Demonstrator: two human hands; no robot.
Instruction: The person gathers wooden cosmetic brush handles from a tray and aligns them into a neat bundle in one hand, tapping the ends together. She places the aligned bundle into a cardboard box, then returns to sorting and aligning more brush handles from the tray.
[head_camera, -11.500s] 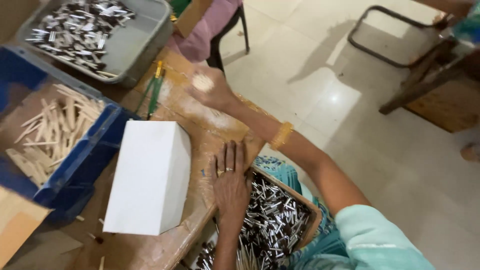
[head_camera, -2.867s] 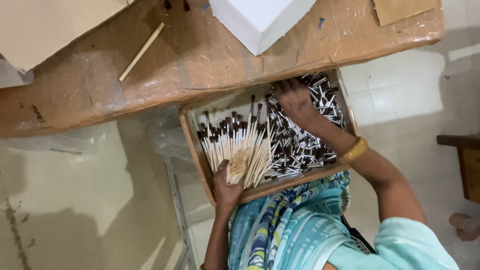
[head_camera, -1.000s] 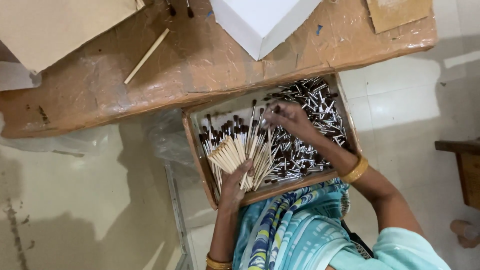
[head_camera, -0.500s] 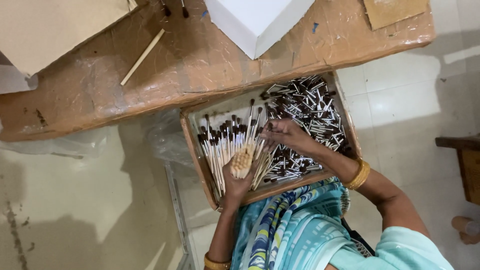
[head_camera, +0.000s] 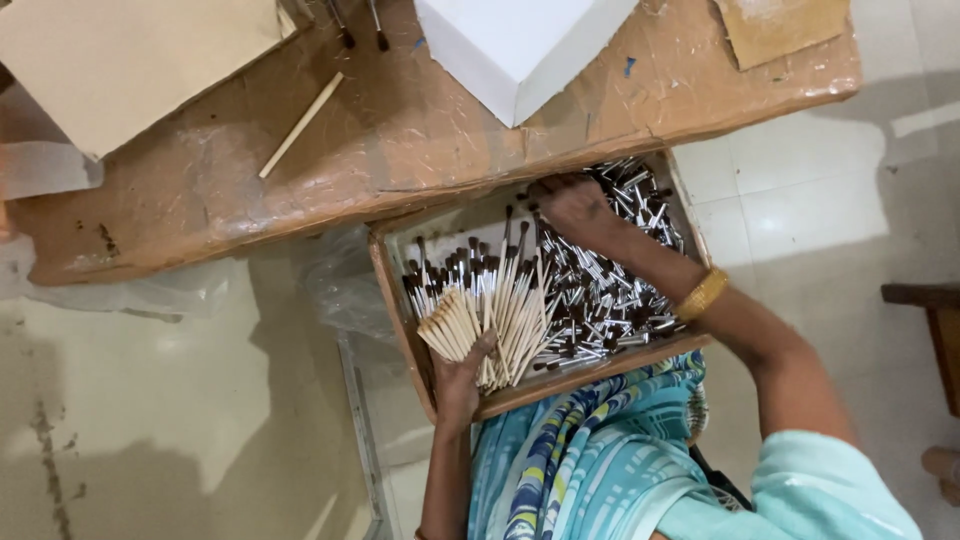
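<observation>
One tray (head_camera: 392, 300) is sitting on the lap, holding brushes (head_camera: 600, 300) too many to count. One bundle (head_camera: 490, 310) is fanning out of the left hand (head_camera: 462, 375); the right hand (head_camera: 570, 205) is resting among the loose ones. One white box (head_camera: 520, 45) is lying on the bench (head_camera: 400, 140). One stick (head_camera: 300, 125) is lying there too. Two cardboard pieces: big (head_camera: 130, 60), small (head_camera: 780, 25). One bangle (head_camera: 702, 293) is showing.
</observation>
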